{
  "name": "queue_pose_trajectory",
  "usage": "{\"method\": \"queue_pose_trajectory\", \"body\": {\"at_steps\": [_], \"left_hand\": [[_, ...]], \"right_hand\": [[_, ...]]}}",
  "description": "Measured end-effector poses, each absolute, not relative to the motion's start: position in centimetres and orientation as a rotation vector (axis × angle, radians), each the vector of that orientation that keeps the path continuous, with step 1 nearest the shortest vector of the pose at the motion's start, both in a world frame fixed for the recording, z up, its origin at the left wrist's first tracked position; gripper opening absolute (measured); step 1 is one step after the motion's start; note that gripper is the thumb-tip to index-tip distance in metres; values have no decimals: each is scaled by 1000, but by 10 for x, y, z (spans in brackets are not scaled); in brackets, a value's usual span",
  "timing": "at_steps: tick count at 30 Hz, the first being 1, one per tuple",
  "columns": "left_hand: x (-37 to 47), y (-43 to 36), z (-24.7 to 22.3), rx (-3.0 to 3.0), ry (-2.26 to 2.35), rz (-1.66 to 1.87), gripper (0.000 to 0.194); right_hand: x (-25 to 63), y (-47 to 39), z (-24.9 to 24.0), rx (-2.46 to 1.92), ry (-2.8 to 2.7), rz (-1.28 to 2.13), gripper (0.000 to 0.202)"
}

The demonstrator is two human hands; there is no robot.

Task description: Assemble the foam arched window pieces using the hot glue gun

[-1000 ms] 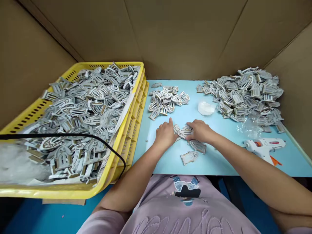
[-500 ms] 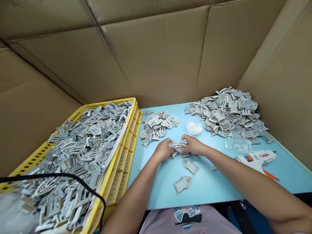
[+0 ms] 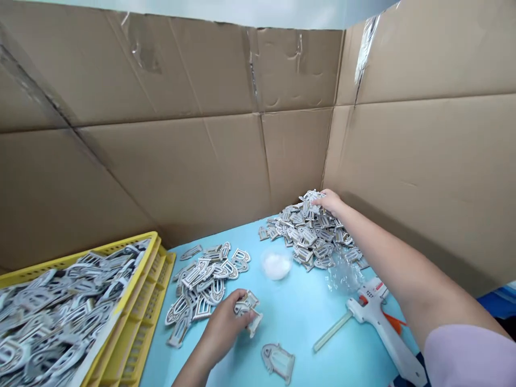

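Small grey-white arched pieces lie in a large pile at the back right of the blue table. My right hand reaches onto the top of that pile, its fingertips among the pieces; whether it grips one is unclear. Near the front middle, my left hand is closed around a few arched pieces. One single arched piece lies flat to the right of and below my left hand. A smaller group of such pieces spreads on the table beyond my left hand.
A yellow crate full of arched pieces stands at the left. A white round item sits mid-table. Crumpled clear plastic and a white glue gun with a glue stick lie at the right. Cardboard walls surround the table.
My hands have moved apart. The right one has gone to the back-right pile, while the left keeps hold of pieces. The view has turned up and right, and one loose piece lies in front instead of two.
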State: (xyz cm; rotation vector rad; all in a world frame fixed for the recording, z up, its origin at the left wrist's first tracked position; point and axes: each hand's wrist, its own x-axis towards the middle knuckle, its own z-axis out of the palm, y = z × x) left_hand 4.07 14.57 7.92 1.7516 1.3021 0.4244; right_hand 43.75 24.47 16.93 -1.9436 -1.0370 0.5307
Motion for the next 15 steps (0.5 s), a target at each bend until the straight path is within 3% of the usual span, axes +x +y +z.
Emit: {"method": "queue_pose_trajectory", "body": {"at_steps": [4,8,15], "left_hand": [[44,135,83,1673,1251,455,37],[48,124,83,1518,1239,593,40],[65,93,90,1231,1137,833,58]], "right_hand": [[459,258,206,-1976,-1026,509,39],[419,246,216,-1824,-1168,617,41],[257,129,125,-1396,-1525,1584,41]]}}
